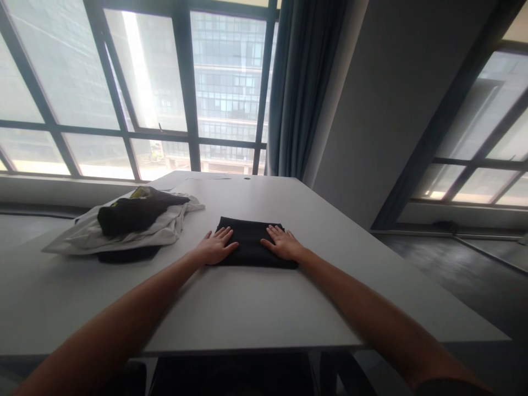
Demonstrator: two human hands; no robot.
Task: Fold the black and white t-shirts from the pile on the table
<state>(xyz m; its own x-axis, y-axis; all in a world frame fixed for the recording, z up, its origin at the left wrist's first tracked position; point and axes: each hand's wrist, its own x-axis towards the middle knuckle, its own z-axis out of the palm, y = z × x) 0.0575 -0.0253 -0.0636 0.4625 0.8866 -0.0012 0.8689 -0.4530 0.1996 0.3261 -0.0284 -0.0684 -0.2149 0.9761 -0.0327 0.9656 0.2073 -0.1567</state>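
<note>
A folded black cloth (pixel 251 247), perhaps a garment, lies flat on the white table (pixel 247 308) in front of me. My left hand (pixel 215 246) rests palm down on its left side, fingers spread. On the right side of the cloth, my right hand (pixel 284 243) is also laid flat with its fingers apart. Neither hand grips anything. Which kind of garment the cloth is, I cannot tell from its folded shape.
Left of the cloth is a loose heap with a light grey garment (pixel 165 234) and a black garment (pixel 136 213) on top. A small dark disc (pixel 247 178) sits at the table's far end. Windows, a blue-grey curtain (pixel 301 82) and a pillar (pixel 391 99) stand beyond.
</note>
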